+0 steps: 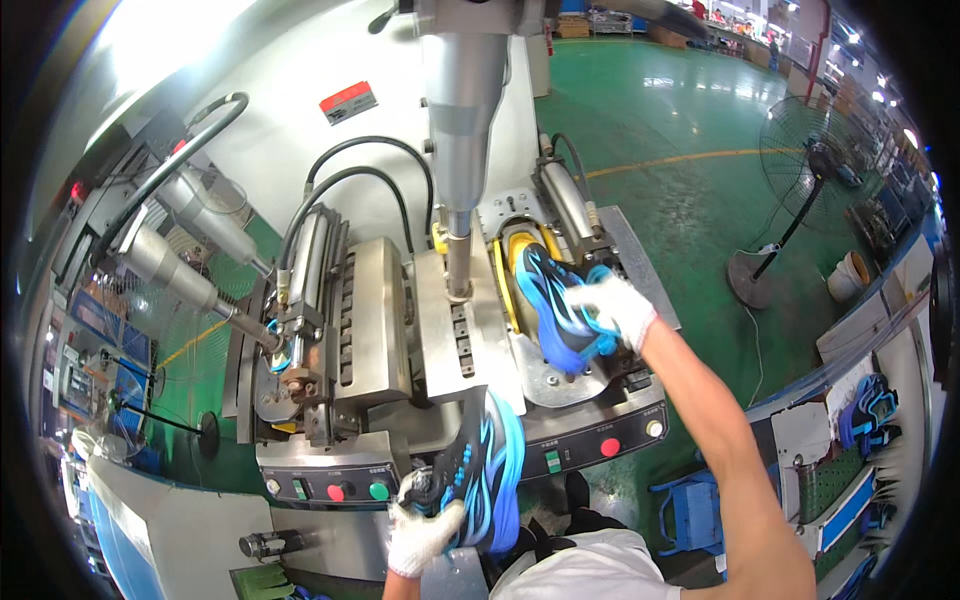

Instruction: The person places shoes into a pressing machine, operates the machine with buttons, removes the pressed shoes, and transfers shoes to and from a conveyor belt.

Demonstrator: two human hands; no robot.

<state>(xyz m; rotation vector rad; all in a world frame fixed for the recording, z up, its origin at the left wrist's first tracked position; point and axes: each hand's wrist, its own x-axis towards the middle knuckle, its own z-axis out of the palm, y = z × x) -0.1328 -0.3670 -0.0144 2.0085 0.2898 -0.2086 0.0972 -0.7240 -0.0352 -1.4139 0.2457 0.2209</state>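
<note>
My left hand point(425, 535), in a white knit glove, grips a black and blue sneaker point(485, 470) by one end. This shoe is held up in front of the machine, over its front edge. My right hand point(615, 305), gloved alike, is closed on a second black and blue sneaker point(556, 318) at the right station of the metal pressing machine point(480, 345). That shoe lies tilted over the station, beside a yellow pad point(519, 243). Whether it rests on the metal or hangs just above, I cannot tell. Some fingers of both hands are hidden.
A thick press column point(463, 140) stands between the stations. Green and red buttons point(610, 447) line the front panel. More sneakers point(872, 410) sit on a rack at the right, near a blue stool point(692, 512). A floor fan point(820, 160) stands farther off.
</note>
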